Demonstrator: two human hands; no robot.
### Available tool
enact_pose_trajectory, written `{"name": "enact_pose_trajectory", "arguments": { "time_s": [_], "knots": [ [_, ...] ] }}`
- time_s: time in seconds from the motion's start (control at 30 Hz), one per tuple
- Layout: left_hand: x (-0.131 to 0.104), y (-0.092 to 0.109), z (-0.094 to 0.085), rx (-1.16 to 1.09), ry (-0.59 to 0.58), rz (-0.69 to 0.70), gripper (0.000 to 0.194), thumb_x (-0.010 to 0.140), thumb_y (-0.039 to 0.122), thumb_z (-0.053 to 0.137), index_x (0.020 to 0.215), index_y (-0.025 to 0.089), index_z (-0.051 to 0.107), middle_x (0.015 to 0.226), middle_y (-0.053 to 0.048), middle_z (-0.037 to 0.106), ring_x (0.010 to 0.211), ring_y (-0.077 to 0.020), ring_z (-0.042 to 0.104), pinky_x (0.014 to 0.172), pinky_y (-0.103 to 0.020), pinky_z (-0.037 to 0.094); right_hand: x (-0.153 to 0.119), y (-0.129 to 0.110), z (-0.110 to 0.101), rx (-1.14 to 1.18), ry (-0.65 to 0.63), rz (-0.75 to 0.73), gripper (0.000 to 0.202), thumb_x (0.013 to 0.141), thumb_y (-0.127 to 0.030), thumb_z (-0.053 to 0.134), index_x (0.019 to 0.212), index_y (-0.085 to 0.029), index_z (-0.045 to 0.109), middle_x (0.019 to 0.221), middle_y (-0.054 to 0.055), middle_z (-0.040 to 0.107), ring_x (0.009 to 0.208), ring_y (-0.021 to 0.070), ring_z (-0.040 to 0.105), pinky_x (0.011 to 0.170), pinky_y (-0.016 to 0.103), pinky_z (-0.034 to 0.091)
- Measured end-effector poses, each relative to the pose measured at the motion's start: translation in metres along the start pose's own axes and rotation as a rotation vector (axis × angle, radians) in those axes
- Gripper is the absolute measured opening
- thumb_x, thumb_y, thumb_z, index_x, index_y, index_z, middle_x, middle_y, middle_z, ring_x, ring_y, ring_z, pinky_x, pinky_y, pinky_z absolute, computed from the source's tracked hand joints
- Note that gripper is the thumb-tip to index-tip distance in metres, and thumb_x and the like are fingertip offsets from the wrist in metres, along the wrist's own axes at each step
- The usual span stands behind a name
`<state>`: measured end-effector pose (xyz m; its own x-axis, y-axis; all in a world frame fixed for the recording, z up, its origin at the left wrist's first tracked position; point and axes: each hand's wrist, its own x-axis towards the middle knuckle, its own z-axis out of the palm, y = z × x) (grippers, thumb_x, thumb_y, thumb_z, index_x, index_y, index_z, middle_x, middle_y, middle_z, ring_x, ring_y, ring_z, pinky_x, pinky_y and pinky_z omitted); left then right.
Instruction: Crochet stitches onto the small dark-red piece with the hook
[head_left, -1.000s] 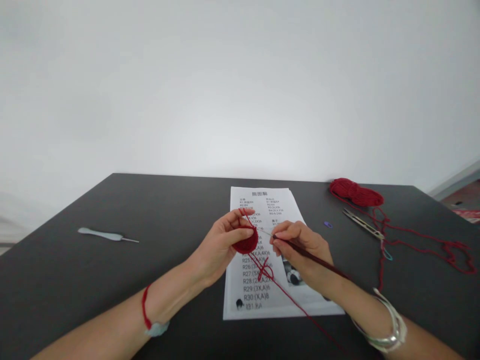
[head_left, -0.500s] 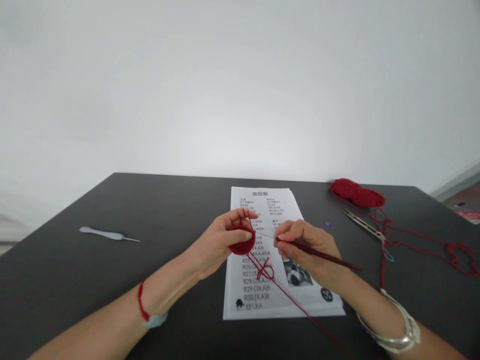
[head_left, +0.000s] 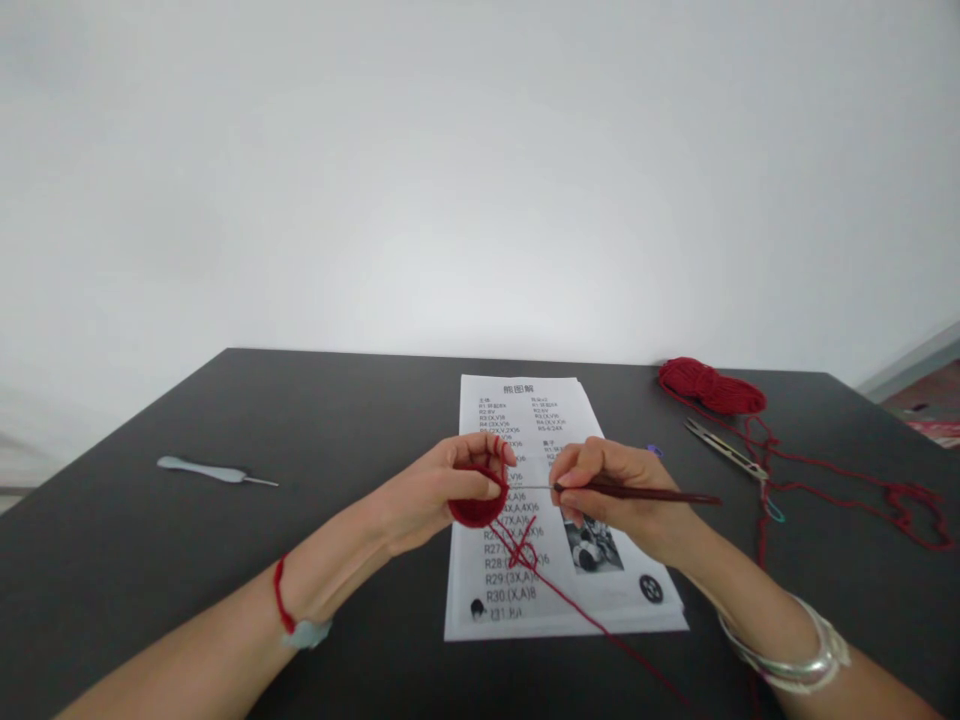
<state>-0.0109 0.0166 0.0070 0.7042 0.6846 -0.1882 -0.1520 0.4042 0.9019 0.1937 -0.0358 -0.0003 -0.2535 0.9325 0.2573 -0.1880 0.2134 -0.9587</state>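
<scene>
Between the thumb and fingers of my left hand [head_left: 442,488] is a small round piece of red crochet [head_left: 474,508]. Red yarn loops over a raised finger of that hand, and loose strands hang below the piece. My right hand [head_left: 611,490] grips a crochet hook [head_left: 652,493] with a dark red-brown handle, held nearly level. Its thin metal shaft points left and meets the edge of the crochet; the hook's tip is too small to make out. Both hands are above a printed pattern sheet [head_left: 566,615].
On the right lie a red yarn skein [head_left: 711,386], thread snips [head_left: 726,450], a purple stitch marker [head_left: 655,450], a light-blue marker [head_left: 775,511] and trailing yarn [head_left: 911,500]. A grey-handled crochet hook [head_left: 202,468] rests at left on the dark table [head_left: 360,400]. Behind stands a white wall.
Both hands have come slightly lower, and the crochet has moved down and a little left. The hook in my right hand has tilted from slanting to nearly level.
</scene>
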Motion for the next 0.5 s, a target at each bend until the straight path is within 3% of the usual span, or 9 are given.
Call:
{"name": "enact_pose_trajectory", "arguments": {
  "time_s": [0.5],
  "knots": [
    [0.0,0.001,-0.002,0.079,-0.009,0.02,0.028,0.064,0.009,0.067,0.09,0.016,0.061,0.072,0.0,0.061,0.061,-0.01,0.053,0.058,-0.023,0.036,-0.003,0.014,0.002,0.084,0.051,-0.048,0.011,0.074,-0.017,0.073,0.072,-0.02,0.063,0.078,0.0,0.064,0.052,0.0089,0.056,0.044,0.023,0.045]
  ]
}}
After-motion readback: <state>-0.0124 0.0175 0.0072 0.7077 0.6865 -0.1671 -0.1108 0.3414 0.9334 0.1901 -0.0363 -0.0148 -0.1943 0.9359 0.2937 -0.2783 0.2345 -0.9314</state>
